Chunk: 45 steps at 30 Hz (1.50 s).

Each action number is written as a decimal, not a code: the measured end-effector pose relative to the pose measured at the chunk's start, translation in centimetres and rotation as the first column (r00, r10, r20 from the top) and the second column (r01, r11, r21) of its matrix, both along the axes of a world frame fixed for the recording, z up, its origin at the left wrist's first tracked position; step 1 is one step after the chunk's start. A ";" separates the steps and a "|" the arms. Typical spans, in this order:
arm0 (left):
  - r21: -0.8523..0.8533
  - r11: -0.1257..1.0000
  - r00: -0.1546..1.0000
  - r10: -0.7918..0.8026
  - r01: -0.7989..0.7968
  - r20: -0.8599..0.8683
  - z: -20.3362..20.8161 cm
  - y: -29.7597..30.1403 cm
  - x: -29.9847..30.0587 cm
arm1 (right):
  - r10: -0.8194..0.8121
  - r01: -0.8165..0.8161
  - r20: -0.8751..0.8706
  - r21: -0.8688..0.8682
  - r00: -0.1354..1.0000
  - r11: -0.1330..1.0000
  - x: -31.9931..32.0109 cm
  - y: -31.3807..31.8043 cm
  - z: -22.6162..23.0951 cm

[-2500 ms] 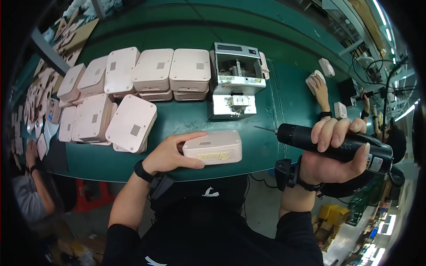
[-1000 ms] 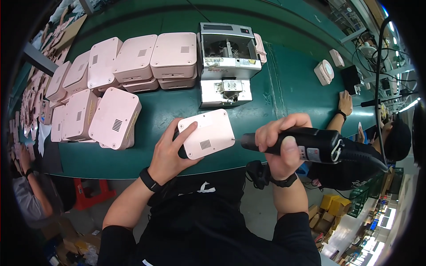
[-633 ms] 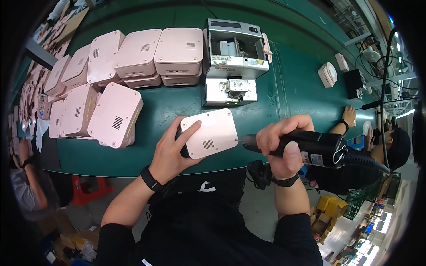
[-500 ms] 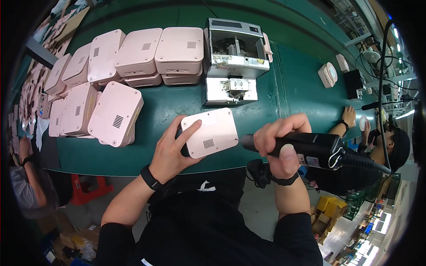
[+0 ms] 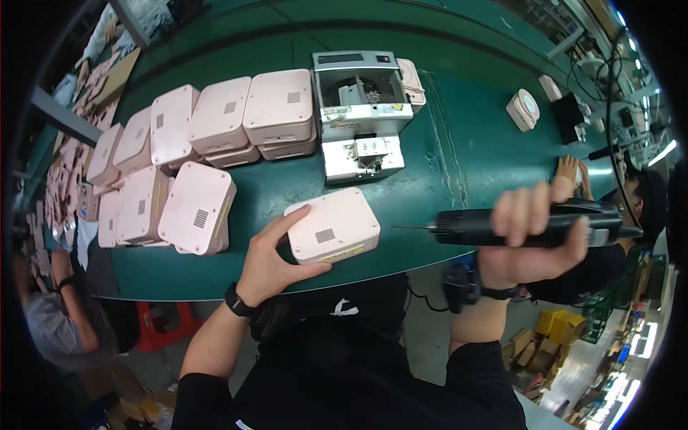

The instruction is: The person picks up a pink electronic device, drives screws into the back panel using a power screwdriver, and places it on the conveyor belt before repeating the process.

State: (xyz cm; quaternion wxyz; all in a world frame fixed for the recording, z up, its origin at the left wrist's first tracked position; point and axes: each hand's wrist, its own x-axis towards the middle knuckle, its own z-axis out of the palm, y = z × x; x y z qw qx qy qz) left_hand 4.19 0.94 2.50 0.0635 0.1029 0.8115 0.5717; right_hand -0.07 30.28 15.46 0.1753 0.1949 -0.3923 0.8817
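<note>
My left hand (image 5: pixel 271 256) grips a pale pink plastic box (image 5: pixel 342 218) by its left side, thumb along the near edge and fingers over the top. The box has a slotted vent and screw holes at its corners, and it rests on the green table (image 5: pixel 416 244). In my right hand (image 5: pixel 534 229) is a black electric screwdriver (image 5: pixel 469 226), held sideways with my fingers wrapped round its body. Its thin bit points left, apart from the box. Beyond the box stands a grey screw feeder machine (image 5: pixel 362 115).
Stacked pale pink boxes (image 5: pixel 279 107) fill the table's back left, and another leaning box (image 5: pixel 199 208) lies nearer. At the right are a small round-topped device (image 5: pixel 524 111), a black block (image 5: pixel 571 120) and a co-worker's hand (image 5: pixel 567 170). A red stool (image 5: pixel 163 330) stands below the table's left.
The screwdriver has moved right, away from the box, and its bit now shows in full. The box has tilted so its near side shows, with my left hand still on it.
</note>
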 end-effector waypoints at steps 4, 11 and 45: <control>0.341 0.940 0.905 -0.165 0.023 0.392 0.3 0.1 -0.2 | -0.172 0.170 -0.035 -0.057 0.984 0.984 2.0 4.4 0.5; 0.585 0.811 0.429 -0.530 0.006 0.731 0.0 7.0 -2.6 | -0.302 0.300 0.072 0.045 0.950 0.953 8.4 6.8 -3.1; -0.514 0.826 0.844 -0.092 -0.231 -0.528 4.1 -5.0 3.8 | -0.055 0.007 0.191 0.243 0.980 0.970 5.2 0.6 -4.8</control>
